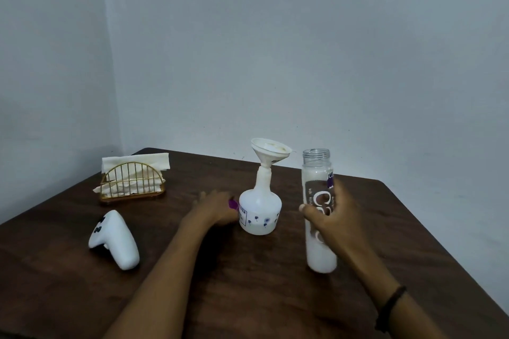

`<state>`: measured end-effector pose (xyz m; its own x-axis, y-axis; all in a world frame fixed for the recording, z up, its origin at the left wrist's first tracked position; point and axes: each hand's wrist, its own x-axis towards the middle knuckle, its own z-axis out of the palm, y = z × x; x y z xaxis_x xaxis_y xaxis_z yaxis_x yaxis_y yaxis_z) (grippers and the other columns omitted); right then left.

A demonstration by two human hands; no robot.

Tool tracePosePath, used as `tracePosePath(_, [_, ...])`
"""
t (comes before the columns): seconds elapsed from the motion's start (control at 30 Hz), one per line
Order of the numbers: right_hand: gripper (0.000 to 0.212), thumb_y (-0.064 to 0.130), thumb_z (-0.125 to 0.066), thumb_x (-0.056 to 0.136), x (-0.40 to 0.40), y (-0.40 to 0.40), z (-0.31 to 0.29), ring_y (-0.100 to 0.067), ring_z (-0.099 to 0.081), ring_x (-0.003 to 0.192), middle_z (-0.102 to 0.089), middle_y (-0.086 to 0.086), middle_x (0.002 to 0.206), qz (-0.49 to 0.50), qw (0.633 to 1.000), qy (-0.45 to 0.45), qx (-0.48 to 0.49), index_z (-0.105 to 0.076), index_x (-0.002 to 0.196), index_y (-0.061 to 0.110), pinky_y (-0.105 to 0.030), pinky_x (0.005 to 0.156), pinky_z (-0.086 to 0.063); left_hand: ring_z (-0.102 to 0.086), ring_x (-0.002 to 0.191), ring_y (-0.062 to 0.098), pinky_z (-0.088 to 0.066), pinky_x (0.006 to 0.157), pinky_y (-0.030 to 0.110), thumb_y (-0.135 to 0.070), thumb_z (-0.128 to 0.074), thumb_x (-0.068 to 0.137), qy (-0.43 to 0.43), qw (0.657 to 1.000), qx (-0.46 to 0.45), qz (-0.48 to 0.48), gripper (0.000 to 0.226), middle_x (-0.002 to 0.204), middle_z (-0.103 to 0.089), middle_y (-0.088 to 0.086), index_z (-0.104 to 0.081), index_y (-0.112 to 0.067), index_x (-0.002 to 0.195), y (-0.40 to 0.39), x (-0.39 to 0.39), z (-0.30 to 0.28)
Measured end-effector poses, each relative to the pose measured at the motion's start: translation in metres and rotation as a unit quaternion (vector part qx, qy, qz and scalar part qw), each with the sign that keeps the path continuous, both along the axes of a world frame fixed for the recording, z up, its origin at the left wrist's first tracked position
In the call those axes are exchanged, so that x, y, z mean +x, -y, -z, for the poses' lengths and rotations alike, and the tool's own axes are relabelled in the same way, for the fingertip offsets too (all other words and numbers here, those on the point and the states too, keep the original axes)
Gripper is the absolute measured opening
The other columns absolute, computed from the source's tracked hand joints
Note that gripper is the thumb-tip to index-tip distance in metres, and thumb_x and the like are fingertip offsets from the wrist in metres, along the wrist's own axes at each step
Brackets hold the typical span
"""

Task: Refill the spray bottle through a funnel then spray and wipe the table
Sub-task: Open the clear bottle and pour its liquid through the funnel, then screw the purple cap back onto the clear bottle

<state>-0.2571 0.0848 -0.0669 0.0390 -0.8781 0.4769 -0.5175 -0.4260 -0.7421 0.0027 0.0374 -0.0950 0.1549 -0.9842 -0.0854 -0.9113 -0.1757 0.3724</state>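
Head view: spray bottle (260,210) stands mid-table with its head off; funnel (271,152) sits tilted in the neck. Right hand (332,221) is curled round the tall refill bottle (319,212), which is uncapped and upright on the table (248,297). Left hand (217,208) rests beside the spray bottle's base; whether it grips anything I cannot tell (a purple item (233,203) sits at its fingers).

Risks, as judged: the leaning funnel could tip or shed liquid once pouring starts, unless the left hand steadies the bottle. A fast pour might overflow the funnel.

Room: the refill bottle is just beside the funnel. Spray head (114,239) and napkin holder (133,180) lie well apart, left. The right table edge is near.
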Motion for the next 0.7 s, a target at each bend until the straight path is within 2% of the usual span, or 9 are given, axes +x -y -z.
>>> tracePosePath(0.1, [0.045, 0.027, -0.081, 0.074, 0.005, 0.001, 0.012, -0.007, -0.069, 0.079, -0.070, 0.008, 0.095, -0.016, 1.000, 0.026, 0.007, -0.055, 0.112, 0.028, -0.030, 0.068, -0.058, -0.052, 0.120, 0.030, -0.038, 0.107, 0.042, -0.031, -0.058, 0.082, -0.006, 0.999, -0.027, 0.032, 0.040, 0.125, -0.061, 0.005, -0.058, -0.022, 0.121, -0.003, -0.004, 0.003])
tracePosePath(0.17, [0.044, 0.025, -0.080, 0.074, 0.006, 0.000, 0.014, -0.003, -0.070, 0.076, -0.071, 0.009, 0.092, -0.025, 0.999, 0.046, 0.001, -0.056, 0.110, 0.028, -0.025, 0.065, -0.057, -0.059, 0.106, 0.026, -0.048, 0.097, 0.040, -0.029, -0.062, 0.078, -0.038, 0.997, -0.057, 0.018, 0.032, 0.113, -0.065, 0.003, -0.061, -0.023, 0.110, -0.002, -0.003, 0.006])
tracePosePath(0.27, [0.040, 0.018, -0.080, 0.076, 0.009, -0.005, 0.013, 0.005, -0.067, 0.073, -0.070, 0.011, 0.086, -0.035, 0.998, 0.059, -0.013, -0.056, 0.107, 0.026, -0.009, 0.059, -0.049, -0.060, 0.092, 0.018, -0.055, 0.083, 0.037, -0.035, -0.075, 0.071, -0.104, 0.985, -0.138, -0.026, 0.039, 0.104, -0.062, 0.000, -0.057, -0.021, 0.104, -0.001, -0.002, 0.006])
tracePosePath(0.37, [0.042, 0.019, -0.080, 0.078, 0.012, -0.010, 0.011, 0.007, -0.067, 0.078, -0.070, 0.013, 0.088, -0.045, 0.997, 0.063, -0.014, -0.053, 0.107, 0.033, -0.007, 0.060, -0.049, -0.057, 0.096, 0.018, -0.048, 0.074, 0.030, -0.029, -0.083, 0.070, -0.188, 0.944, -0.259, -0.083, 0.052, 0.109, -0.058, 0.000, -0.051, -0.020, 0.111, -0.004, -0.002, -0.006])
tracePosePath(0.47, [0.043, 0.020, -0.081, 0.078, 0.015, -0.013, 0.009, 0.005, -0.067, 0.080, -0.070, 0.013, 0.090, -0.053, 0.997, 0.063, -0.014, -0.051, 0.101, 0.040, -0.008, 0.062, -0.050, -0.057, 0.090, 0.019, -0.041, 0.069, 0.026, -0.023, -0.083, 0.071, -0.237, 0.887, -0.379, -0.119, 0.053, 0.106, -0.060, 0.002, -0.053, -0.014, 0.113, -0.014, -0.005, -0.020])
tracePosePath(0.5, [0.043, 0.021, -0.081, 0.077, 0.017, -0.014, 0.009, 0.004, -0.068, 0.081, -0.070, 0.013, 0.091, -0.057, 0.996, 0.061, -0.014, -0.051, 0.101, 0.041, -0.011, 0.064, -0.052, -0.059, 0.088, 0.019, -0.042, 0.068, 0.025, -0.022, -0.082, 0.072, -0.267, 0.855, -0.427, -0.123, 0.051, 0.104, -0.061, 0.001, -0.053, -0.014, 0.113, -0.019, -0.006, -0.024])
tracePosePath(0.6, [0.043, 0.024, -0.081, 0.076, 0.022, -0.017, 0.009, 0.001, -0.069, 0.082, -0.071, 0.013, 0.092, -0.070, 0.996, 0.046, -0.015, -0.053, 0.106, 0.037, -0.020, 0.069, -0.056, -0.062, 0.085, 0.011, -0.047, 0.068, 0.019, -0.019, -0.076, 0.077, -0.392, 0.722, -0.564, -0.083, 0.048, 0.103, -0.063, 0.001, -0.051, -0.019, 0.118, -0.039, -0.014, -0.037])
tracePosePath(0.63, [0.042, 0.025, -0.081, 0.076, 0.024, -0.017, 0.009, 0.001, -0.069, 0.082, -0.072, 0.012, 0.092, -0.079, 0.996, 0.039, -0.011, -0.054, 0.107, 0.033, -0.020, 0.069, -0.056, -0.062, 0.086, 0.010, -0.048, 0.069, 0.019, -0.019, -0.073, 0.079, -0.417, 0.691, -0.587, -0.063, 0.050, 0.106, -0.063, 0.005, -0.051, -0.022, 0.123, -0.045, -0.017, -0.042])
tracePosePath(0.7, [0.042, 0.027, -0.081, 0.077, 0.028, -0.018, 0.008, 0.000, -0.070, 0.084, -0.072, 0.010, 0.094, -0.107, 0.994, 0.031, 0.002, -0.055, 0.110, 0.028, -0.019, 0.070, -0.055, -0.063, 0.091, 0.019, -0.054, 0.074, 0.027, -0.017, -0.068, 0.082, -0.451, 0.660, -0.601, -0.016, 0.053, 0.111, -0.062, 0.011, -0.050, -0.029, 0.130, -0.057, -0.023, -0.052])
